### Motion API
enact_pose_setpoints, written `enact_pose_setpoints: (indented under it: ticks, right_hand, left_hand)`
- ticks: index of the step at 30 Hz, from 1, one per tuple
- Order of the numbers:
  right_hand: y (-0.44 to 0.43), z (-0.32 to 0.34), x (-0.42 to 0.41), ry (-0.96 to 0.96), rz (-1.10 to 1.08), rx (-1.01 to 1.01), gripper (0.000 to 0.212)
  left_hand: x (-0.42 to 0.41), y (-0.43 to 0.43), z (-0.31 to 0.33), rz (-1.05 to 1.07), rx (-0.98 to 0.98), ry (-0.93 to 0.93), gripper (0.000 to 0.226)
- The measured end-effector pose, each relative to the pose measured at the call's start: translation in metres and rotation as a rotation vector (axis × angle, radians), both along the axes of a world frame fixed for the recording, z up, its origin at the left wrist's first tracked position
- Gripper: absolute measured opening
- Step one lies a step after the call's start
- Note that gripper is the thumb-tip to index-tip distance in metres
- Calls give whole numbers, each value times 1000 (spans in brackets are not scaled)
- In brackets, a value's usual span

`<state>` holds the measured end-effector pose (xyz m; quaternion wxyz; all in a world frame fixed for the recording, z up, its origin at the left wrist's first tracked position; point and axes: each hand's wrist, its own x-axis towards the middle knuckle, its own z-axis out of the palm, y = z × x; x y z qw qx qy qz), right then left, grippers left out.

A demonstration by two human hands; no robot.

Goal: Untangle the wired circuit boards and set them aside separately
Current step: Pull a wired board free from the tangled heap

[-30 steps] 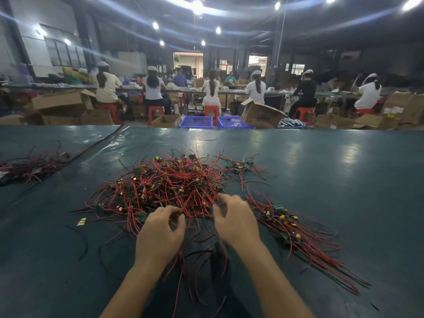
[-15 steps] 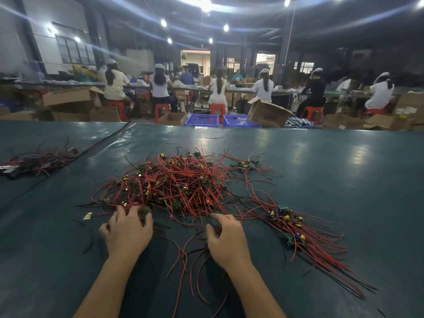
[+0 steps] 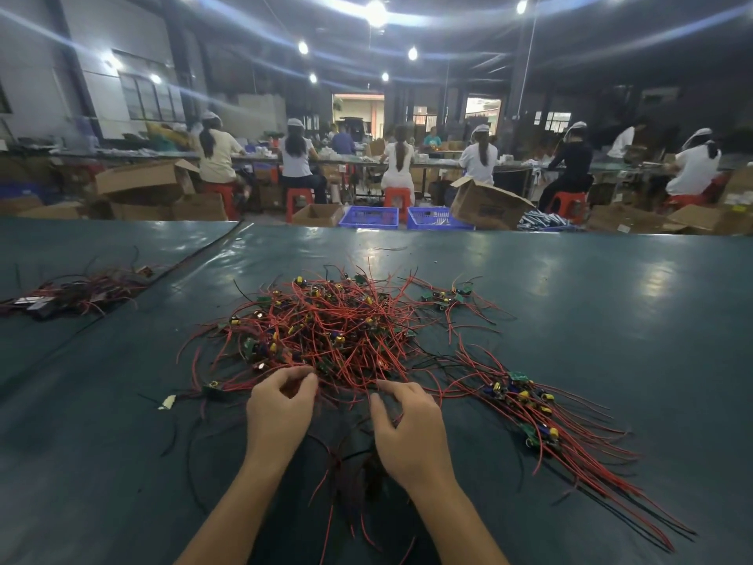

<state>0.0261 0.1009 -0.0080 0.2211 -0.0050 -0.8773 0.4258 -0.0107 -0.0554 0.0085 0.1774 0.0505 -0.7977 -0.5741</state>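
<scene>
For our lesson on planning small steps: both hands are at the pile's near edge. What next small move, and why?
Probably pull the left hand gently back: it pinches red wires at the edge of the pile, so they may slide free while the right hand, holding wires beside it, steadies the rest.

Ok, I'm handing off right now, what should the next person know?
Left hand: pinches red wires at the near edge of the tangled pile.
Right hand: fingers curled over wires beside it; grip unclear.
Done: a row of boards, apparently sorted, lies right of the pile with its wires trailing toward the near right.
Left: most boards sit in the tangle; free them one at a time.
</scene>
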Motion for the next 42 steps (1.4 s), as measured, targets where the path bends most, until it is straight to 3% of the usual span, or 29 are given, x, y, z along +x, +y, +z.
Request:
enact_pose_setpoints:
  ticks: [6,10,12,19,26,30,35,38,42]
  right_hand:
    - [-9,8,3,-40,163,-350,25]
    - [-9,15,2,-172,280,-789,25]
    - [-7,17,2,-220,262,-900,21]
    - [-6,15,2,-121,189,-945,20]
    - [-3,24,4,120,139,-801,29]
    - [-2,27,6,167,168,-789,30]
    - [-2,29,8,159,196,-792,34]
    - [-3,29,9,150,193,-781,33]
    - [-5,33,11,171,239,-842,20]
  left_hand:
    - [12,26,3,-218,202,24,26]
    - [19,34,3,-342,94,70,35]
    - [20,33,2,-381,21,102,37]
    - [23,32,-2,-445,-78,145,36]
    - [18,28,3,-313,139,23,26]
    - [18,26,8,-400,191,10,14]
    - [22,29,14,-435,181,136,7]
    - [23,28,16,-414,189,153,23]
    - [25,33,17,-437,306,218,22]
